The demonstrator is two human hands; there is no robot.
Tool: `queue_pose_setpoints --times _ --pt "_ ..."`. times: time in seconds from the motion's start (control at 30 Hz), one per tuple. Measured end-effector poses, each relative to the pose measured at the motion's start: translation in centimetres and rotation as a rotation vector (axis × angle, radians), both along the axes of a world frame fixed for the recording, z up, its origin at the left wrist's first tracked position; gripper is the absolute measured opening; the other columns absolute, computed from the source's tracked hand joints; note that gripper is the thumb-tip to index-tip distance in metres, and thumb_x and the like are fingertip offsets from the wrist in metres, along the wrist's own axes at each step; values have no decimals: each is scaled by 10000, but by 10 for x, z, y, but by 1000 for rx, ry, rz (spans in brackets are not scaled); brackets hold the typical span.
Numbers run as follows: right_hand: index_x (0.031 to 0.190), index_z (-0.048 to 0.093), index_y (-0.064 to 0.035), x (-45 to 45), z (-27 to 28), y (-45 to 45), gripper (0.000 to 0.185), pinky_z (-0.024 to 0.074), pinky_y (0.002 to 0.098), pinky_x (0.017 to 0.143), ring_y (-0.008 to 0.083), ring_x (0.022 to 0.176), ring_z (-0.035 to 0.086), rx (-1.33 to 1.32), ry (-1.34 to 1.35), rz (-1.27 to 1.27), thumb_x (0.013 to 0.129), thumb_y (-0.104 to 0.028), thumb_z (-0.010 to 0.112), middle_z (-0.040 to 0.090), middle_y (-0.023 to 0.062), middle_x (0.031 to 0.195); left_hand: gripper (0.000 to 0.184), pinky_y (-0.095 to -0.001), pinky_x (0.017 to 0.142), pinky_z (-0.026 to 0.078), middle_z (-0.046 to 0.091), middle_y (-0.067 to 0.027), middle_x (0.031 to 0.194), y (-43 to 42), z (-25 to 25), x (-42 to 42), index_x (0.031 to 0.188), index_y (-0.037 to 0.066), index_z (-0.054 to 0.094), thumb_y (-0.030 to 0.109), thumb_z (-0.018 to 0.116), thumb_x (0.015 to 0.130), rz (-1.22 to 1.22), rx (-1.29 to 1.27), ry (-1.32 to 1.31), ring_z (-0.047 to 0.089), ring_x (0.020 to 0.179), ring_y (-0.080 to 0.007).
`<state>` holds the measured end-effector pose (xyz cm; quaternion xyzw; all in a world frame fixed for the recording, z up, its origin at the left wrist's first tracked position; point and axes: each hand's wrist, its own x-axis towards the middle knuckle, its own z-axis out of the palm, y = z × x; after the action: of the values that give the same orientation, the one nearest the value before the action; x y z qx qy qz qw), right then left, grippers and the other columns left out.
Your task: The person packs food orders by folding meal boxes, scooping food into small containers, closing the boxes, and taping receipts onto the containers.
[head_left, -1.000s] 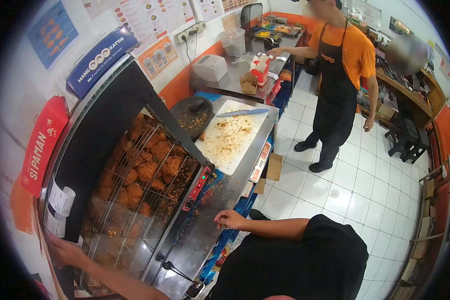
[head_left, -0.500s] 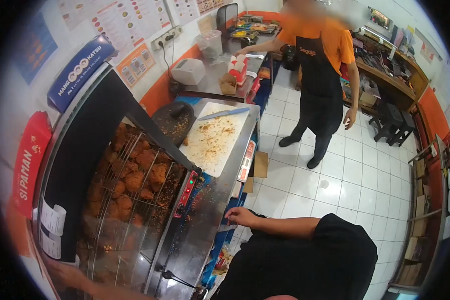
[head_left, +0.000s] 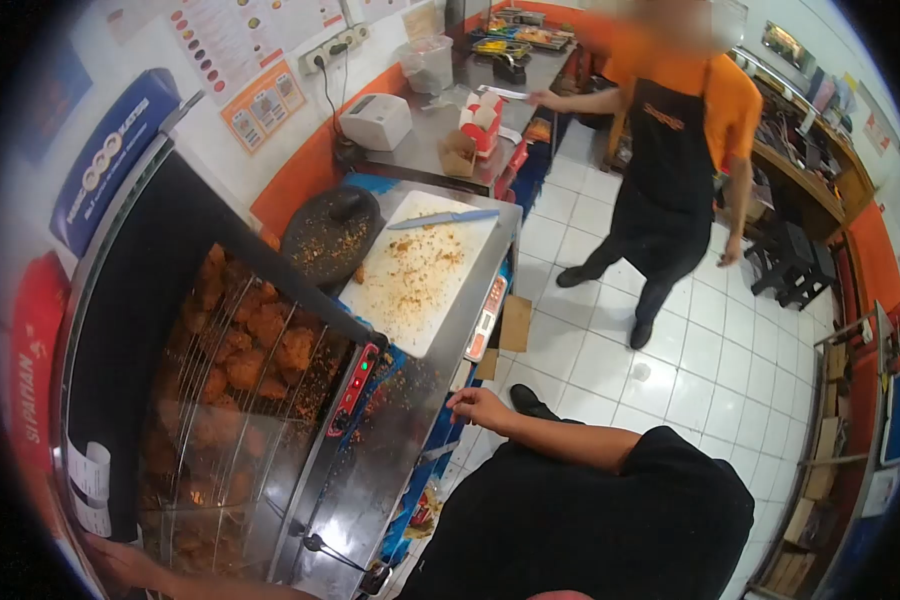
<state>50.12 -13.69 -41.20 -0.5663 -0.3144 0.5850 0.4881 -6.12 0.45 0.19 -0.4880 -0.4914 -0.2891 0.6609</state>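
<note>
Glass cabinet (head_left: 135, 300): it is standing on the steel tabletop (head_left: 378, 455), at the left side of the scene.
Fried chicken (head_left: 240, 345): many pieces are lying inside the cabinet.
Left grip (head_left: 122, 565): it is reaching to the lower outer edge of the cabinet; the fingers are hiding, so I cannot tell if they are grasping.
Right grip (head_left: 480, 409): it is hanging near the tabletop edge with fingers loosely bending, and is holding nothing that I can see.
Cutting board (head_left: 363, 303): it is lying beyond the cabinet and carrying crumbs (head_left: 410, 265) and a knife (head_left: 443, 219).
Progress: some cutting is looking done, I judge from the crumbs; many pieces are remaining inside.
Other person (head_left: 670, 150): this one is standing beside the farther tabletop (head_left: 410, 170).
</note>
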Motion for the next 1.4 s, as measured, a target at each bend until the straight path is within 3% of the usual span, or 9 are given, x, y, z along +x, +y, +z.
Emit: queue_pose_setpoints --times 0.17,0.47,0.63,0.97,1.07,1.13,1.27,1.33,1.4 --pt "1045 626 -26 71 -10 52 165 458 227 594 77 683 587 69 59 125 912 -96 559 700 38 827 281 -348 793 504 675 -152 1081 -3 -9 40 1122 44 664 191 462 992 68 0 -24 653 948 -265" --pt "1041 631 2 262 -14 109 212 489 262 637 129 721 633 31 25 -14 867 -108 581 695 75 812 272 -359 811 490 662 -157 1077 16 -25 142 1116 40 651 195 477 976 233 -85 -148 636 962 -273" --pt "1017 629 -24 327 -38 119 160 426 215 560 65 622 539 -60 90 -118 896 -82 541 693 52 799 269 -365 822 482 656 -161 1074 16 -22 168 1113 38 644 197 484 966 326 -127 -191 627 970 -277" --pt "1045 614 6 346 -42 152 164 457 220 606 89 682 587 -59 117 -69 917 -66 541 677 66 847 264 -377 842 467 642 -167 1069 6 -22 178 1106 34 630 201 500 947 426 -157 -243 608 986 -285" --pt "1050 635 -10 343 -83 154 174 470 237 624 94 731 602 22 74 -77 905 -69 561 673 61 897 264 -380 848 462 638 -169 1068 -6 -14 162 1104 33 626 202 505 942 446 -168 -248 602 991 -288" --pt "1056 666 -68 360 -50 150 195 488 244 659 111 791 608 -12 85 -8 878 -108 599 667 21 950 264 -383 852 459 635 -170 1067 -31 -10 129 1103 32 623 203 508 938 498 -162 -259 599 994 -289" --pt "1034 663 -42 360 -41 158 220 457 249 594 114 678 587 -77 59 -53 865 -183 649 633 28 803 264 -388 860 453 630 -173 1065 -56 -29 130 1100 31 617 205 514 931 582 -31 -471 591 1000 -293" --pt "945 645 -51 362 -65 167 161 408 226 498 91 618 561 -10 55 -47 866 -189 665 622 13 752 264 -390 864 450 627 -174 1064 -47 -41 183 1099 30 614 206 518 927 424 127 -565 587 1004 -294" --pt "978 637 -56 360 -75 184 163 371 222 445 71 534 502 -33 3 50 868 -175 658 636 30 715 136 -350 720 436 609 -122 849 -31 -40 262 897 12 633 139 587 886 189 248 -517 556 763 -242"
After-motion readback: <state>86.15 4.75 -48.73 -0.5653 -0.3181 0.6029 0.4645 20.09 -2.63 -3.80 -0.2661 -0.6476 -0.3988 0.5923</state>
